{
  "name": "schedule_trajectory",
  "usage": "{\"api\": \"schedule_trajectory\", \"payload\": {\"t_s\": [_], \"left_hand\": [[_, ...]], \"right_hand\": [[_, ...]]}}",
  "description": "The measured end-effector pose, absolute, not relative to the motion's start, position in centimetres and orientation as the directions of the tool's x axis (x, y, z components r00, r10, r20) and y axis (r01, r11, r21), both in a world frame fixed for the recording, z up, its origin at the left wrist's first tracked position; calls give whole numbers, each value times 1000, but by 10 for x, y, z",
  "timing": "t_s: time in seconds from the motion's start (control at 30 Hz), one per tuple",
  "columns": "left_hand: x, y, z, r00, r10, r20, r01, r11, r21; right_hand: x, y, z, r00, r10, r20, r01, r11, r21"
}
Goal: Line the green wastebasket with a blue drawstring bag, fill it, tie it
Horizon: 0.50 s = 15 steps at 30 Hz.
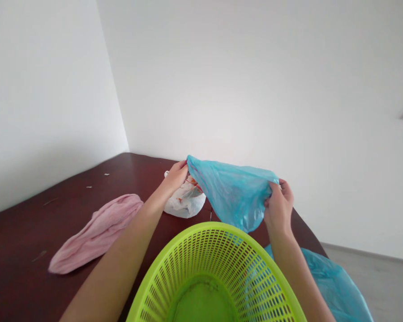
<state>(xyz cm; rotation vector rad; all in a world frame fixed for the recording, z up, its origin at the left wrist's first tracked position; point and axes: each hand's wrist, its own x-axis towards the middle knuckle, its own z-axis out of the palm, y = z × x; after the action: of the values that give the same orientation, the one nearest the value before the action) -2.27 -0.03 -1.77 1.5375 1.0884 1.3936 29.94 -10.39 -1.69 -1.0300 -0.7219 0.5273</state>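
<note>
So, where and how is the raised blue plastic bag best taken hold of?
Likely by its upper edge, at both ends, coming from the left and right as the left hand and right hand do. The blue plastic bag is limp: its top edge runs fairly straight between the hands while the rest droops, so a middle grip might bunch it.

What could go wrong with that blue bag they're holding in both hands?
The blue bag looks thin and is spread between the left hand and the right hand, so it might rip if they pull hard. Its hanging part is near the green basket's rim in view, so it could snag there. The other blue plastic seems to lie by the table's edge and might slip off.
</note>
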Motion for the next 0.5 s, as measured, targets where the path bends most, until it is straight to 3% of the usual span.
{"api": "schedule_trajectory", "payload": {"t_s": [0.13,0.23,0.37,0.43,0.5], "left_hand": [[-43,-9,-4,72,874,481,384,-470,795],[-41,-27,7,182,833,523,348,-552,758],[-15,-47,7,425,768,479,120,-572,811],[2,-50,0,508,745,432,60,-531,845],[14,-49,-6,551,732,401,44,-506,862]], "right_hand": [[293,-118,-3,781,515,352,-19,584,-812],[285,-126,-2,723,491,485,56,659,-750],[279,-135,-7,318,647,693,88,708,-701],[275,-138,-8,22,719,695,64,693,-718],[271,-141,-8,-173,731,660,77,679,-730]]}}
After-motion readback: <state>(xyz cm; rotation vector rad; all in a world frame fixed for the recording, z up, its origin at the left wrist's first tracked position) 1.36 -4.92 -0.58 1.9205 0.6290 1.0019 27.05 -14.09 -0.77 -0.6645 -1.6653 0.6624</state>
